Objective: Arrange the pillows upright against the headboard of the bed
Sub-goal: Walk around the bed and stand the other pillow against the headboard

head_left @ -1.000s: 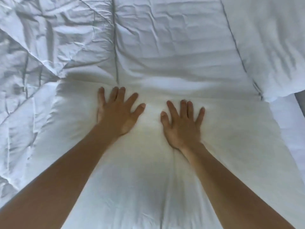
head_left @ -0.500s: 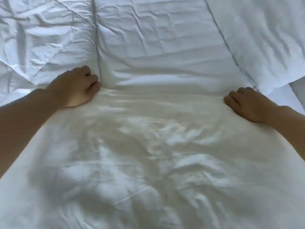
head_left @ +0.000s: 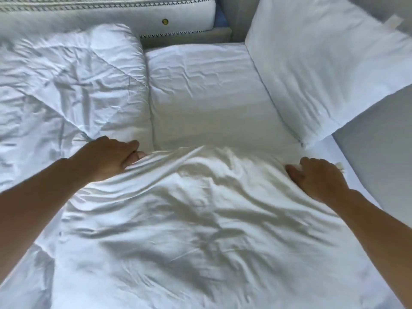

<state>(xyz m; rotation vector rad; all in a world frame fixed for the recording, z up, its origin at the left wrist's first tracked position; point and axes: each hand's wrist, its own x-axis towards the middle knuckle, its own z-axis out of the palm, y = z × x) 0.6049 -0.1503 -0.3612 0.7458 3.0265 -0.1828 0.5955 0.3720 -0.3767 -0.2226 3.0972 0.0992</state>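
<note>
A large white pillow [head_left: 200, 219] lies flat across the bed in front of me, its cover creased. My left hand [head_left: 111, 156] grips its far left corner, fingers curled into the fabric. My right hand [head_left: 316, 177] grips the far right corner in the same way. A second white pillow [head_left: 323, 63] leans upright at the right against the grey headboard [head_left: 374, 157]. Between the two pillows lies bare white sheet [head_left: 207, 97].
A rumpled white duvet [head_left: 66, 81] is bunched at the left. Beyond the bed's far edge a second mattress [head_left: 107, 10] with stitched piping stands, and a grey padded panel [head_left: 238, 16] beside it.
My hands went from pressing flat on the pillow's middle to its two far corners and now grip them. The far edge is bunched up, and the view has risen to show the headboard.
</note>
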